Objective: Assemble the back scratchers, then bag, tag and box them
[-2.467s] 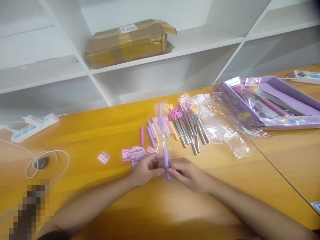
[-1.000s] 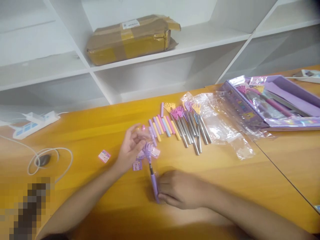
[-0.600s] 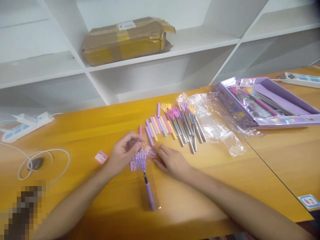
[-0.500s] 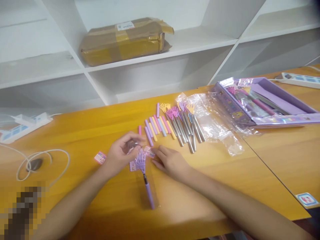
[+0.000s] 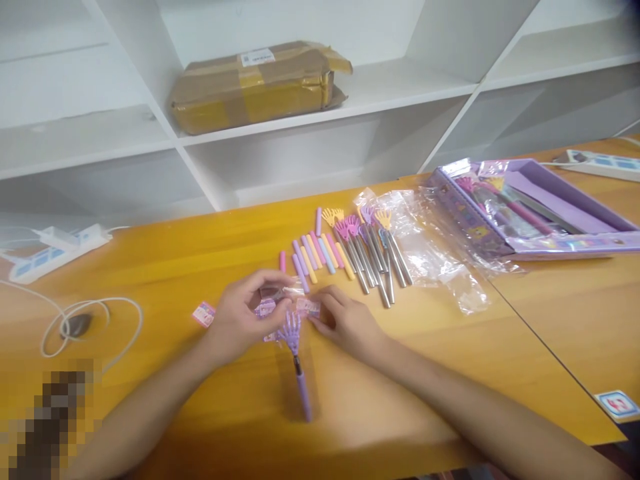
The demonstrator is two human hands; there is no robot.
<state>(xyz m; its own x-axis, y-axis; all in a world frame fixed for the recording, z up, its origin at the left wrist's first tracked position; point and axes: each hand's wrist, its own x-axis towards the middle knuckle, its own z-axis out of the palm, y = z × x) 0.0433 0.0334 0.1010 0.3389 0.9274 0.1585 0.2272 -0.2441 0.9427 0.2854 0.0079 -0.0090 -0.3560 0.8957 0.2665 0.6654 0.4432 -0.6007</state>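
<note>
A purple hand-shaped back scratcher (image 5: 291, 337) lies between my hands, inside what looks like a clear plastic bag (image 5: 294, 288); its purple handle (image 5: 303, 397) points towards me. My left hand (image 5: 245, 313) pinches the bag near its top, thumb and fingers closed on the film. With its fingertips, my right hand (image 5: 350, 323) grips a small pink printed card (image 5: 307, 307) at the bag's top. Another pink card (image 5: 204, 313) rests left of my left wrist. Just beyond my hands are several pastel handle sleeves (image 5: 320, 252) and metal-rod back scratchers (image 5: 367, 257).
Crumpled clear plastic (image 5: 425, 233) lies beside a purple display box (image 5: 515, 250) at the right. Power strips (image 5: 60, 253) and a looped white cable (image 5: 137, 320) occupy the left side. A taped carton (image 5: 260, 87) sits on the white shelf (image 5: 390, 90) behind.
The pink card in my right fingers has tilted to a more level position and shifted slightly right. My left hand keeps its pinch on the bag. The whole view has shifted slightly.
</note>
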